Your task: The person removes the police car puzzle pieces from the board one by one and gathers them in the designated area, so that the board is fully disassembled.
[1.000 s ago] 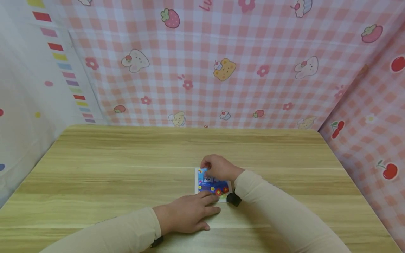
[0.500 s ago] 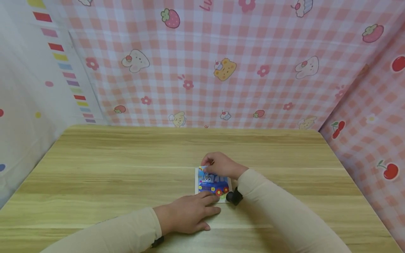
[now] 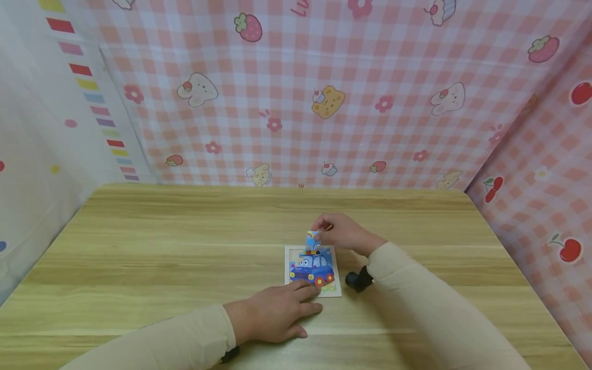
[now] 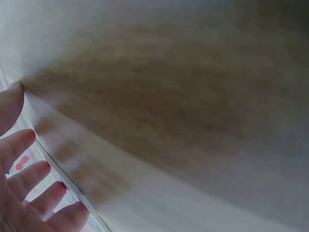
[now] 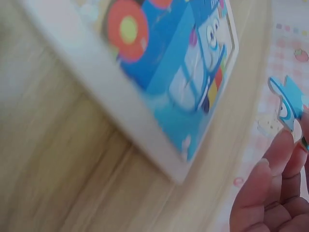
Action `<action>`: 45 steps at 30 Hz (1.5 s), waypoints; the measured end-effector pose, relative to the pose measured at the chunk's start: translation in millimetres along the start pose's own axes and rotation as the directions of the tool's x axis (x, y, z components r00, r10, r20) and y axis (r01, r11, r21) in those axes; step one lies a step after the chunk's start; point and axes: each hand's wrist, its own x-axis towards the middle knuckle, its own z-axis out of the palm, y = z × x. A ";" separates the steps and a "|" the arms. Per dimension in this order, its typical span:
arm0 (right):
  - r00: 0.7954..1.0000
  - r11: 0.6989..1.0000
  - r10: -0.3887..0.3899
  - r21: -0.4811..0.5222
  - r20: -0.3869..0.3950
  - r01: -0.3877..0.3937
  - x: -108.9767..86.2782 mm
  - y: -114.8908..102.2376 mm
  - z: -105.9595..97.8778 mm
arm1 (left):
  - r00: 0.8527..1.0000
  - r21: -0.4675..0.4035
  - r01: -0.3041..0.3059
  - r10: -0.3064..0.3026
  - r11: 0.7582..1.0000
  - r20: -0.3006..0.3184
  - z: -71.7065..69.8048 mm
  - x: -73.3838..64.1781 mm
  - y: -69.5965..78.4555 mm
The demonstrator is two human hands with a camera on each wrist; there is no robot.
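A small puzzle (image 3: 305,275) with a blue cartoon car and a white frame lies on the table. Its upper left corner shows a bare, pale patch of backing. My right hand (image 3: 349,234) pinches a light-blue puzzle piece (image 3: 312,240) just above the frame's top edge; the right wrist view shows the piece (image 5: 288,101) raised between thumb and fingers. My left hand (image 3: 277,312) lies flat with spread fingers, its fingertips on the puzzle's lower left edge and covering part of it. In the left wrist view, the straight fingers of the left hand (image 4: 29,193) show at the left.
The wood-grain table (image 3: 185,246) stretches out around the puzzle. A pink checked cloth (image 3: 296,103) hangs along its back edge, with more cloth at both sides. A black wrist camera (image 3: 358,280) sits under the right wrist, close to the frame's right side.
My right hand has lifted the puzzle piece out of the upper left corner and moved it up and to the right, uncovering the backing there. The left hand has stayed in place.
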 end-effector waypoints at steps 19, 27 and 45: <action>0.997 0.997 0.077 0.009 -0.008 -0.077 -16.7 30.2 -33.0 | 1.000 0.009 -0.002 0.002 1.000 0.005 0.3 0.6 -1.3; 0.993 0.993 0.119 -0.026 0.008 -0.119 -22.5 39.6 -38.1 | 1.000 0.020 -0.010 0.011 1.000 -0.013 0.9 0.1 -0.6; 0.980 0.983 0.181 -0.012 0.081 -0.181 -34.7 56.5 -42.1 | 1.000 0.032 0.000 0.001 0.999 -0.022 2.3 -0.4 0.8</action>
